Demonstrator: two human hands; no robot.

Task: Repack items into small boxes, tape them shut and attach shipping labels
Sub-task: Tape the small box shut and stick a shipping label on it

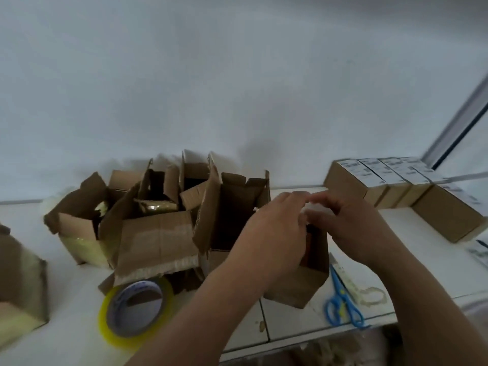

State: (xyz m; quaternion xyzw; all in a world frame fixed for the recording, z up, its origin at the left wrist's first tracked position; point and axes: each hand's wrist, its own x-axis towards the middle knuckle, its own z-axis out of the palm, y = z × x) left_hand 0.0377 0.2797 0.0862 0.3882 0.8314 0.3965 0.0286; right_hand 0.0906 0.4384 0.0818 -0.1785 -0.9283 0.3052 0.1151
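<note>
Small box, brown cardboard, is seen standing open on the white counter, right at the middle of the view, and both hands are gathered over its mouth. Something pale and blurred is pinched between the two hands just above the opening; what it is cannot be told. The left hand is curled over the near-left rim, fingers bent toward the pale thing. The right hand is curled in from the right, fingertips meeting the left hand's.

Behind and to the left, a cluster of larger opened cartons is crowded together, flaps standing up and torn. A roll of clear tape is laid flat on the counter in front of them, near the left forearm. Blue-handled scissors are lying just right of the small box, and a crumpled strip of used tape is seen beside them. At the far right, a row of sealed boxes with white labels on top is lined up side by side against the wall. Another carton is partly cut off at the left edge.
</note>
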